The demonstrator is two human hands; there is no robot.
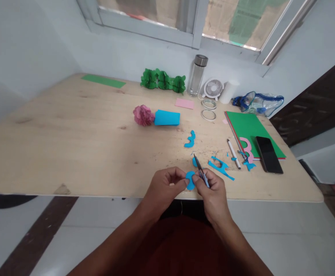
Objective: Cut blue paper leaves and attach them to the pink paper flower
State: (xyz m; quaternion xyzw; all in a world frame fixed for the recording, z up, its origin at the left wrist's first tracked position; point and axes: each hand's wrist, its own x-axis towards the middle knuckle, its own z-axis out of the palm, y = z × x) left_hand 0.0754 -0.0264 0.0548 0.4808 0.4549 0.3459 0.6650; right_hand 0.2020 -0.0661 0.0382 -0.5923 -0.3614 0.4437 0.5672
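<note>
Close to the table's front edge, my left hand [169,186] pinches the left side of a small blue paper cutout [190,181] with rounded edges. My right hand [212,187] touches the cutout's right side with its fingertips and also holds a pair of scissors [202,173], blades pointing up and away from me. The scissors' handles are mostly hidden in the palm. Just beyond the fingers lies another blue paper piece [194,162], partly behind the blades. Farther off is a wavy blue paper cutout [190,139].
Blue offcuts [221,168], a white pen [233,154] and a black phone [268,154] on green paper [253,128] lie to the right. Beyond are a blue paper stack [167,118], pink paper flower [143,115], tape rolls [208,115], glass bottle [197,76] and fan [213,88].
</note>
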